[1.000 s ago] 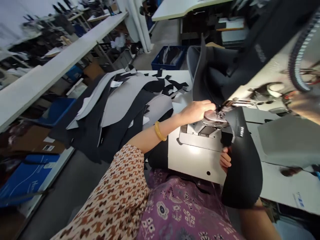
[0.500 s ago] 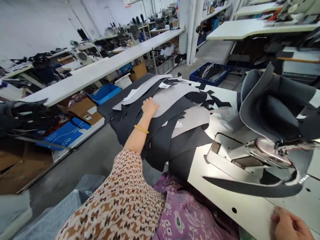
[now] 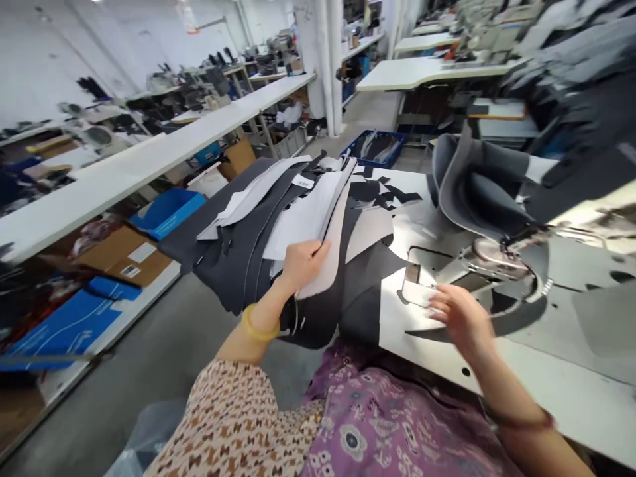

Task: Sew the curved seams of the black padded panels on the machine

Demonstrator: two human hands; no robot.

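My left hand [image 3: 304,264] is closed on the near end of a long cut panel [image 3: 332,255], dark with a pale grey backing. The panel is tilted up on its edge over a pile of dark cut panels [image 3: 223,262], and pale backings show among them. Empty, with fingers loosely stretched, my right hand [image 3: 460,318] hovers over the white table beside the sewing machine [image 3: 491,262]. A dark curved strip [image 3: 437,331] with white lettering at its far end lies around the machine's near side. Behind it stands a bent grey-backed piece [image 3: 462,192].
Dark scraps [image 3: 385,192] are scattered behind the panels. Beyond the table, a blue crate [image 3: 372,147] holds more cut pieces. A long white bench [image 3: 149,156] runs along the left, with cardboard and blue boxes [image 3: 166,212] below. Dark material [image 3: 586,126] hangs at upper right.
My left hand has closed on a panel and tilted it up, drawing it nearer. My right hand has moved from the table's near edge up and left toward the machine. The view has turned right.
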